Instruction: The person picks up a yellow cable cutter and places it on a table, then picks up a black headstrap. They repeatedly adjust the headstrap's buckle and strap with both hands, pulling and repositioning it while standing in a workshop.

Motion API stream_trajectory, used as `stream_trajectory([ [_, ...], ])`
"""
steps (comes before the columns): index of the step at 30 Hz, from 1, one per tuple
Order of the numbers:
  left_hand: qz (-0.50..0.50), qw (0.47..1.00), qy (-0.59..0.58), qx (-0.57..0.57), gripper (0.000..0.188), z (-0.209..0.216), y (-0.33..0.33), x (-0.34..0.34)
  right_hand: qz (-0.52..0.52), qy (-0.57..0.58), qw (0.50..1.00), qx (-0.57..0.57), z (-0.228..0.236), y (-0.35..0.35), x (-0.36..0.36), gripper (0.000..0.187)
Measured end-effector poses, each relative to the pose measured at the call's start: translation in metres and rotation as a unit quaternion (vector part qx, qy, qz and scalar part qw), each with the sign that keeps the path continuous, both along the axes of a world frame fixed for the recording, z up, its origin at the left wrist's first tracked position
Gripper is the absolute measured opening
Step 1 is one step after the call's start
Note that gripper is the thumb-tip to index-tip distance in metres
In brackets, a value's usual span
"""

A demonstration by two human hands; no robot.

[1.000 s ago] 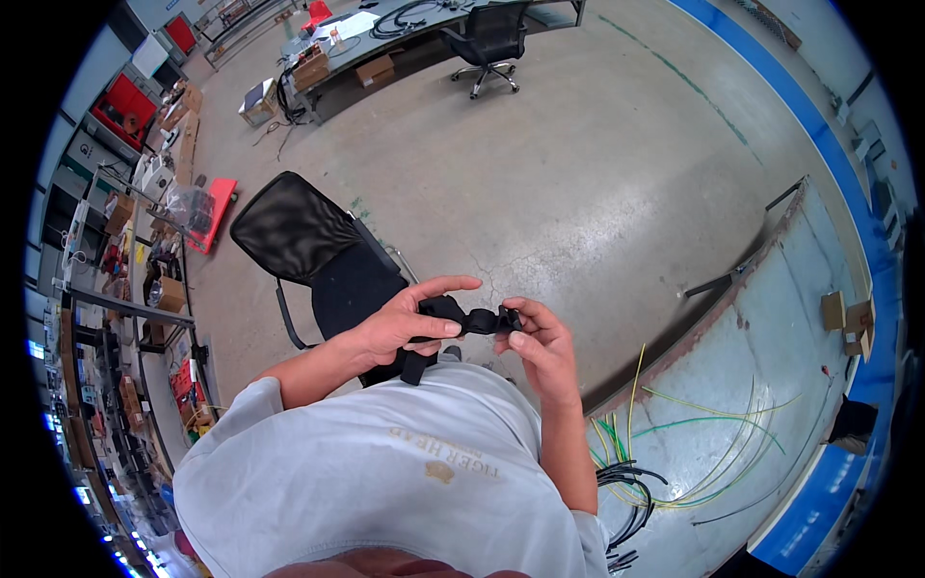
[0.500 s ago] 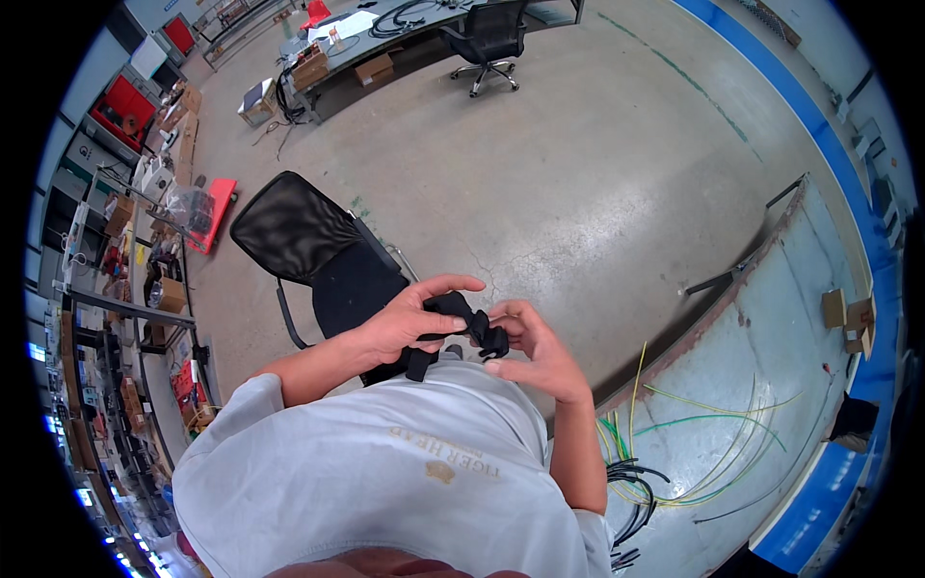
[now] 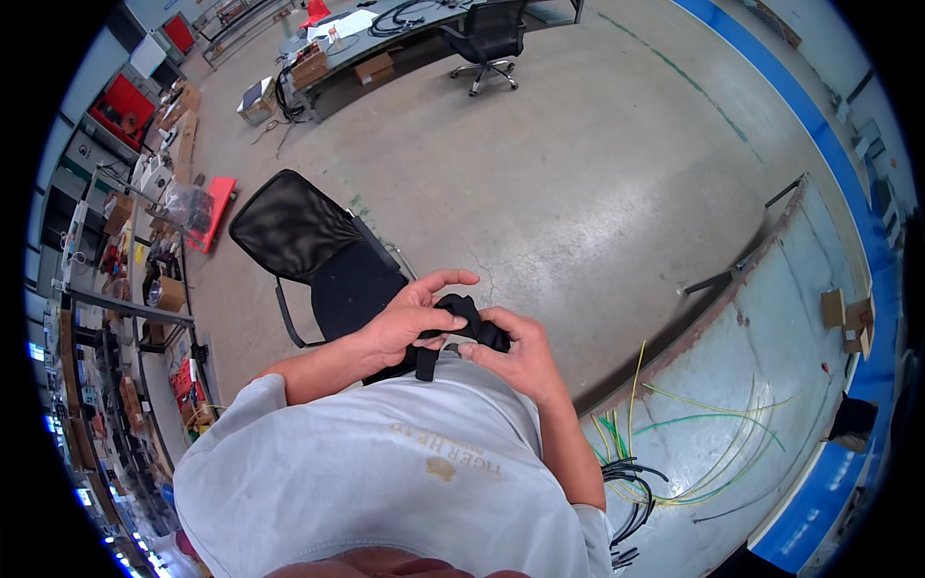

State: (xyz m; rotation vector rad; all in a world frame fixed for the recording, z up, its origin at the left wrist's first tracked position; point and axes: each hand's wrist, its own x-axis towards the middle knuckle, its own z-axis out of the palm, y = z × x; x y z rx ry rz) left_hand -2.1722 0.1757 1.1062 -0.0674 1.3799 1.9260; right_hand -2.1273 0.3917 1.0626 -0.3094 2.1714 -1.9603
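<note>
A black fabric strap [image 3: 466,310] is bunched and looped between my two hands, just in front of my waist. My left hand [image 3: 409,323] pinches its left part, thumb on top and index finger stretched away from it. One flat end of the strap hangs down below that hand, against my light shirt. From the other side my right hand [image 3: 515,349] grips the bunched right part, thumb and fingers closed on it. How the strap is folded inside the fingers is partly hidden.
A black mesh-backed chair [image 3: 318,250] stands close ahead on the left. To my right is a metal-topped table [image 3: 713,453] with yellow-green wires [image 3: 718,412] and black cables [image 3: 631,491]. Cluttered shelves [image 3: 135,318] line the left. Farther off are a workbench [image 3: 356,43] and another chair [image 3: 487,43].
My right hand has moved left, closer to my left hand, and its fingers have closed in on the strap. The strap is more bunched together. My left hand has hardly moved.
</note>
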Motion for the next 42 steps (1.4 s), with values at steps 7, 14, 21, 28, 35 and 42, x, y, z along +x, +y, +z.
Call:
stream_trajectory([
  [7,-0.010,1.000,0.001,-0.019,0.054,0.000,-0.001,-0.004,0.017,-0.034,0.998,-0.059,-0.002,0.006,-0.002,0.048],
  [14,-0.038,0.998,-0.051,-0.010,0.037,-0.004,-0.006,-0.014,0.011,-0.149,0.971,-0.187,0.007,0.019,-0.004,0.073],
  [21,-0.052,0.993,0.050,-0.096,0.035,-0.004,0.010,-0.003,-0.028,-0.136,0.958,-0.253,-0.003,0.003,0.000,0.082],
  [28,0.071,0.995,0.016,-0.074,0.025,-0.016,0.014,0.001,-0.040,-0.131,0.950,-0.281,-0.007,-0.007,0.000,0.084],
  [35,-0.021,0.994,0.072,-0.073,0.044,0.003,0.011,-0.003,-0.138,-0.118,0.929,-0.323,-0.015,-0.006,0.006,0.080],
  [42,-0.043,0.989,0.090,-0.105,0.048,0.001,0.021,-0.002,-0.153,-0.048,0.952,-0.262,-0.004,-0.015,0.005,0.083],
])
